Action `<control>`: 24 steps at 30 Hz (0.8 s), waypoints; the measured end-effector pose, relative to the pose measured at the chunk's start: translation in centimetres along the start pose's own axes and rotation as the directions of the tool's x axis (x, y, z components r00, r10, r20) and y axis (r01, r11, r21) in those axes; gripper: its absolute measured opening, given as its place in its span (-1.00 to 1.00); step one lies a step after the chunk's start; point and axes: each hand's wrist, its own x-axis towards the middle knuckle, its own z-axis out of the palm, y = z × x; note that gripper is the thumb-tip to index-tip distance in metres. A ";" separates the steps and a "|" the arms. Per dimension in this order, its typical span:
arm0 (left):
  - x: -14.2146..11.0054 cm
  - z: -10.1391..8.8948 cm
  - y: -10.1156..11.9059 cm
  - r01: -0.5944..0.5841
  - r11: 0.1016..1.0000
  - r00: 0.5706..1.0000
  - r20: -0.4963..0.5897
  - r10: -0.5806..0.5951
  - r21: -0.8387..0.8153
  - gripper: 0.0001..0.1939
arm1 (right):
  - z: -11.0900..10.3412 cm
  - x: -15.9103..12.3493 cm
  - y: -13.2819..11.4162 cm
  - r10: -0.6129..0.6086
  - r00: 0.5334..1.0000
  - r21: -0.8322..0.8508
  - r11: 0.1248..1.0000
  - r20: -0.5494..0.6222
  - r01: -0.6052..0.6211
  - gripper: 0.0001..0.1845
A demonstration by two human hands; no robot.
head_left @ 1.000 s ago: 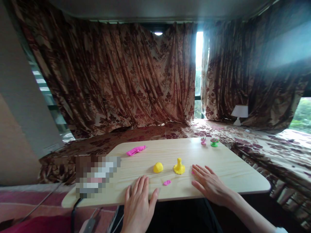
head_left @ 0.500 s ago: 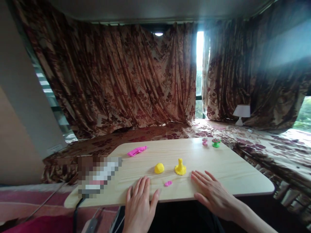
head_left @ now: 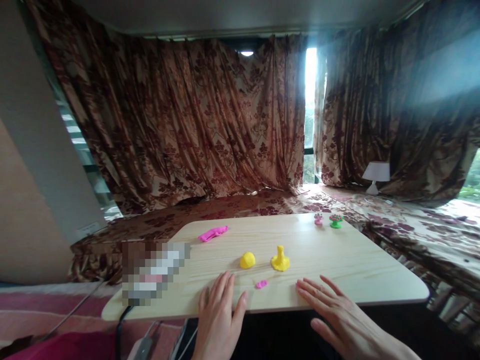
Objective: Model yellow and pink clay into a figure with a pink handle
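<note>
My left hand (head_left: 218,316) lies flat on the near edge of a light wooden table (head_left: 337,265), fingers spread, holding nothing. My right hand (head_left: 337,315) hovers at the near edge, fingers apart and empty. Between them sits a small pink clay bit (head_left: 261,284). Just beyond are a yellow clay ball (head_left: 247,260) and a yellow clay cone shape (head_left: 280,259). A pink clay strip (head_left: 213,233) lies at the far left of the tabletop.
Two tiny clay figures, one pink (head_left: 318,219) and one green (head_left: 336,220), stand at the table's far right. A blurred patch (head_left: 155,272) covers the left end. Patterned curtains (head_left: 210,120) hang behind, and a small white lamp (head_left: 376,175) stands on the cloth-covered ledge.
My right hand has drawn back from the tabletop toward the near edge. The left hand has stayed in place. The view shifted slightly.
</note>
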 end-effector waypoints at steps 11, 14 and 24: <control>4.0 -1.9 11.3 -0.275 0.832 0.945 0.021 0.325 -0.482 -0.80 | 1.2 0.2 2.7 0.141 0.950 0.095 0.988 -0.280 -0.118 -0.67; 3.8 -0.5 12.1 -0.263 0.818 0.945 0.034 0.325 -0.512 -0.82 | 1.9 0.4 2.8 0.137 0.943 0.094 0.989 -0.305 -0.113 -0.67; 4.0 0.1 10.8 -0.216 0.796 0.958 0.035 0.284 -0.565 -0.85 | 0.6 0.2 3.6 0.164 0.927 0.152 0.981 -0.338 -0.119 -0.75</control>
